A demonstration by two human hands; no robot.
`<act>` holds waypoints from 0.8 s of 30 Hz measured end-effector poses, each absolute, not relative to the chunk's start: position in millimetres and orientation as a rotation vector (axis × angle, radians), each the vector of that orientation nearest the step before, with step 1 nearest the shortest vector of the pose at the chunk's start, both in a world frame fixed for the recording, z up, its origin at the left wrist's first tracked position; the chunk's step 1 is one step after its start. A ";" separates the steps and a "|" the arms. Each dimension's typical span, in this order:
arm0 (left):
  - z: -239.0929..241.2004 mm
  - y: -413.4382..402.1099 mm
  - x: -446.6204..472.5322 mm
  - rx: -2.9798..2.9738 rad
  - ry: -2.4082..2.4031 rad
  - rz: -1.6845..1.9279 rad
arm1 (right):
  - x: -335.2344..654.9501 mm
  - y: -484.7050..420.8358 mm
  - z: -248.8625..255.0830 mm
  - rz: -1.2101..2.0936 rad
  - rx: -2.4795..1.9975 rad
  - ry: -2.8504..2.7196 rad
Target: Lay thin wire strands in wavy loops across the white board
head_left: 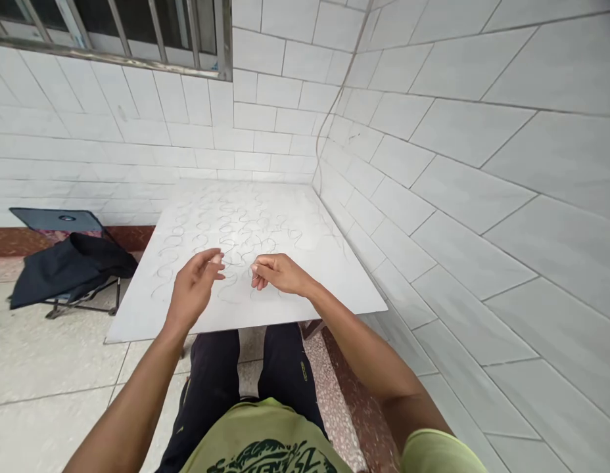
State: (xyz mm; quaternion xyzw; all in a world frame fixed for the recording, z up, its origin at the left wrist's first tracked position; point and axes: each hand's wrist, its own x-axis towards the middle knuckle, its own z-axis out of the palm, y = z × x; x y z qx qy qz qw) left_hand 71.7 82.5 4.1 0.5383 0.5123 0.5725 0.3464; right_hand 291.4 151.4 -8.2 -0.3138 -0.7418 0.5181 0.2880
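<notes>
A white table point(137, 315) stands in the tiled corner with several thin S-shaped wire hooks point(226, 226) spread across its top. My left hand point(192, 286) hovers over the near part of the table, thumb and fingers pinched together. My right hand point(278, 272) is close beside it, fingers curled in a pinch. Whatever the two hands hold between them is too thin to make out; it may be a piece of wire.
White tiled walls close in behind and to the right of the table. A folding chair point(63, 220) with a dark garment point(71, 266) stands on the floor at the left. A barred window point(112, 29) is at the upper left. My legs are under the table's near edge.
</notes>
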 end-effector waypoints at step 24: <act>-14.1 75.7 83.1 0.968 0.985 1.322 | 290.2 102.2 -57.8 1.555 -0.702 -1.258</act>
